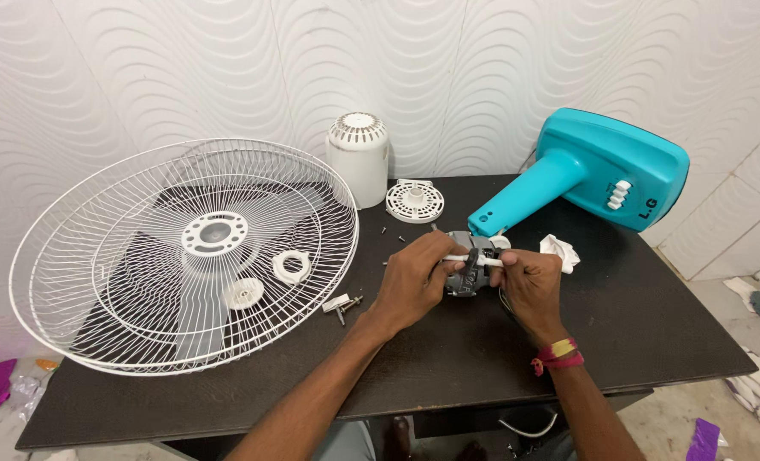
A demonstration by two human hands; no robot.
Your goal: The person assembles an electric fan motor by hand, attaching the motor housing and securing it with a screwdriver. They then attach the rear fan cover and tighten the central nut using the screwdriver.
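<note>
A grey fan motor (471,266) rests on the dark table (448,358) at its middle. My left hand (416,277) grips the motor's left side and pinches a white wire (464,257) running across its top. My right hand (525,280) holds the motor's right side and the other end of that wire. A red and yellow thread band circles my right wrist.
Two stacked white wire fan guards (73,282) with blades and plastic rings fill the table's left. A white motor cover (359,158) and round white disc (414,201) stand behind. The turquoise fan base (602,175) lies at the right. Loose screws (346,306) lie near my left hand.
</note>
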